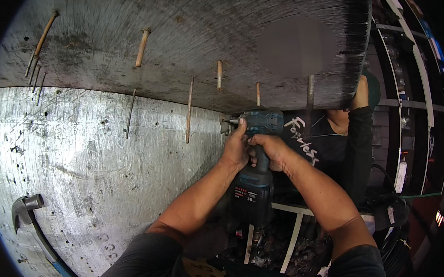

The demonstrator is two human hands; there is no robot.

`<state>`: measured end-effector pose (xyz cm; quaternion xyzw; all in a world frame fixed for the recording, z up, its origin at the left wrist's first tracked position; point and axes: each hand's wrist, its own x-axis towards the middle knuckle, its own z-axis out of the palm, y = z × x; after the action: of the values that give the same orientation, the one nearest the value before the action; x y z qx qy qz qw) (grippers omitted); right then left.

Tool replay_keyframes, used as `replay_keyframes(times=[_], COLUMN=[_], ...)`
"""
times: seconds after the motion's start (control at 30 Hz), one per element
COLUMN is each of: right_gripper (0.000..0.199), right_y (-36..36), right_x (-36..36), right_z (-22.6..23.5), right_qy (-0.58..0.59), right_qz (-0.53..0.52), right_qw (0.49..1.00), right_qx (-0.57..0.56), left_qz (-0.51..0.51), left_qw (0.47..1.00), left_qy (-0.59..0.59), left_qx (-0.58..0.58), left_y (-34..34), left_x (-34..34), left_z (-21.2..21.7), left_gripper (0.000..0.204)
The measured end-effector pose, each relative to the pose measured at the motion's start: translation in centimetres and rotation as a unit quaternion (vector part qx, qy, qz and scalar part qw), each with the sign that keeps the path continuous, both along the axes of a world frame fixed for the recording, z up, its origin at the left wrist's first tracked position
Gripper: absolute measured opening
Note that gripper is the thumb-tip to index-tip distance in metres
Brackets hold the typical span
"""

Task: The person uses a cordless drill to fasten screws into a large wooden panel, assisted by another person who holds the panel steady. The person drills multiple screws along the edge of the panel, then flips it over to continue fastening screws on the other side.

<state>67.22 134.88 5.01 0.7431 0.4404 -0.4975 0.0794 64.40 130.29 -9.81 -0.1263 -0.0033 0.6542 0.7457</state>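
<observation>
Both my hands are on a dark blue cordless impact wrench (pixel 264 122), whose nose points left at a small metal fitting (pixel 225 126) by the edge of the pale panel. My right hand (pixel 271 149) is wrapped round the grip, above the large black battery (pixel 251 193). My left hand (pixel 236 146) closes against the front of the tool and grip, its thumb up along the nose. Whether the socket sits on the fitting is too small to tell.
A claw hammer (pixel 28 206) lies on the scuffed silvery panel (pixel 106 182) at the left. Several rusty rods (pixel 189 110) stick out of the dark panel (pixel 189 43) above. Beyond the tool, a person in a dark shirt (pixel 304 143) has an arm (pixel 362 123) raised at the panel's edge. Metal framing (pixel 410 104) stands at right.
</observation>
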Motion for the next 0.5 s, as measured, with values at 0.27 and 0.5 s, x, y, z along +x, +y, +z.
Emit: replay_keyframes(times=[0.27,0.5], right_gripper=[0.016,0.015], right_y=[-0.01,-0.3], right_x=[-0.11,-0.45], right_z=[0.12,0.21], right_qy=[-0.008,-0.009], right_qz=[0.004,0.0], right_qw=[1.0,1.0], right_qx=[0.0,0.003], left_qz=[0.01,0.005], left_qw=[0.999,0.999], left_qy=[0.02,0.015], left_qx=[-0.036,-0.049], left_y=[-0.27,-0.5], left_x=[-0.35,-0.65], left_z=[0.54,0.81], left_gripper=[0.077,0.077])
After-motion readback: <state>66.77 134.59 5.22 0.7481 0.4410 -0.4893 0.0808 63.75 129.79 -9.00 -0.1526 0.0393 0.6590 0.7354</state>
